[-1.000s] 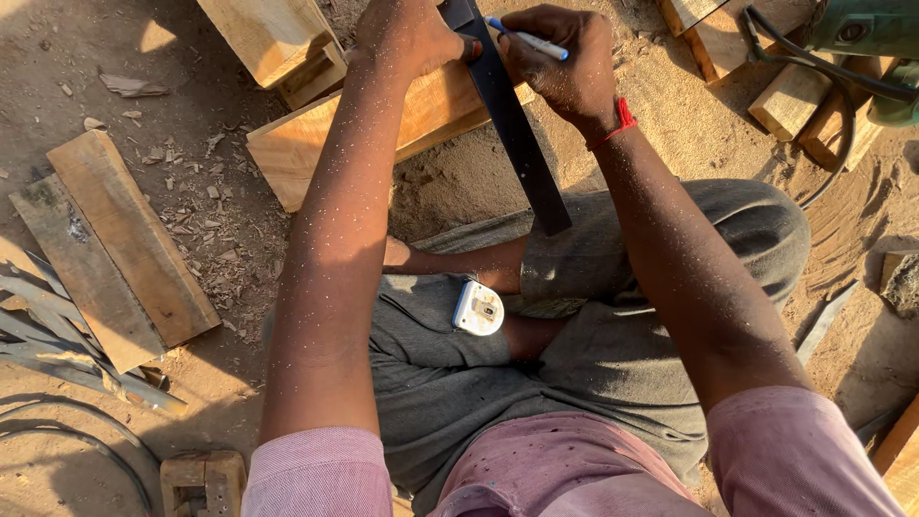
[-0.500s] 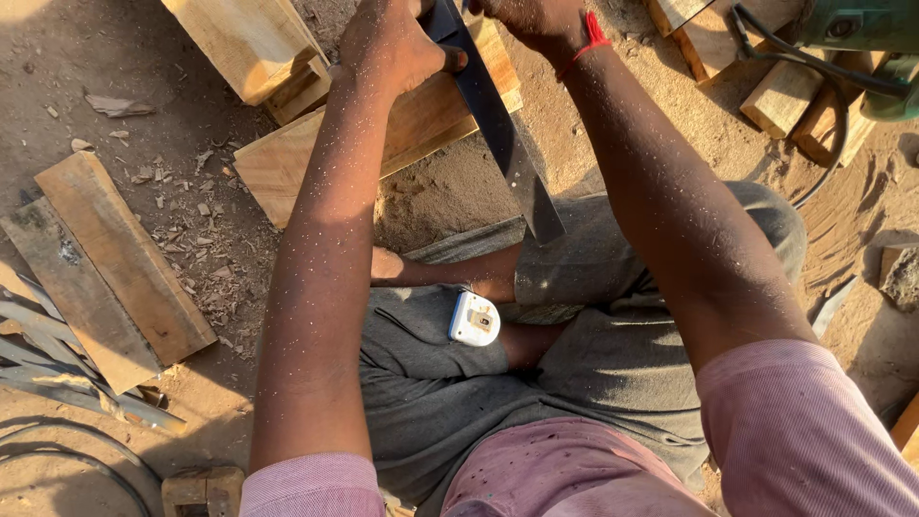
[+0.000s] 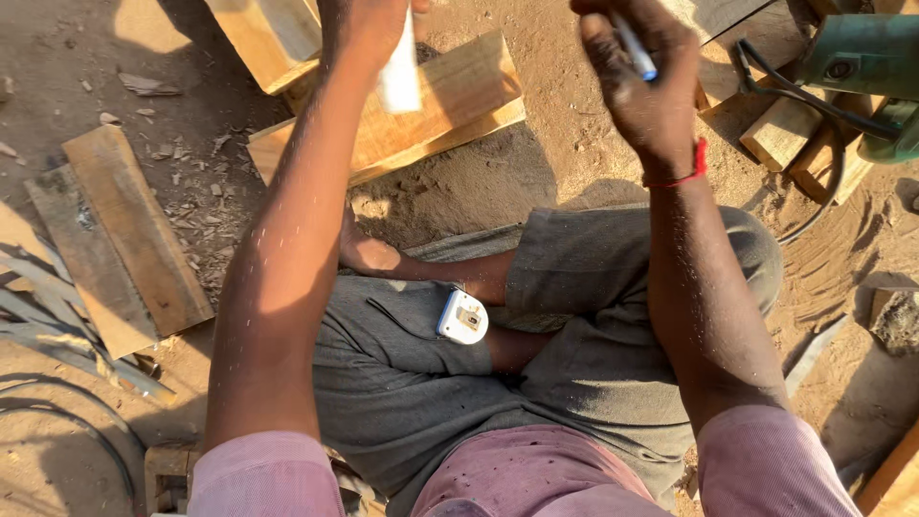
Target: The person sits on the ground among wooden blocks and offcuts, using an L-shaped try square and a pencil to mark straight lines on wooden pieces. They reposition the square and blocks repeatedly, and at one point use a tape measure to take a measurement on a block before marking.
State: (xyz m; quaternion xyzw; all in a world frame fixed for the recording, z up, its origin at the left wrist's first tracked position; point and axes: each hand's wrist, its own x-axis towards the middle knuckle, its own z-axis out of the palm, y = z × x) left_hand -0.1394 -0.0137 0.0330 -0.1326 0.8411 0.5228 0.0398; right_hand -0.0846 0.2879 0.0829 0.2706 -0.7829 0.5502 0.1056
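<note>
The pen [image 3: 634, 46] is sitting clamped in the right hand [image 3: 643, 84], raised above and to the right of the long wooden plank [image 3: 450, 105] on the sandy ground. The left hand [image 3: 369, 24] is closing around a pale, blurred object [image 3: 399, 72] just over that plank's near edge. A white tape measure [image 3: 463, 317] is resting on the lap, below the plank. A green power tool [image 3: 862, 67] is lying well to the plank's right.
</note>
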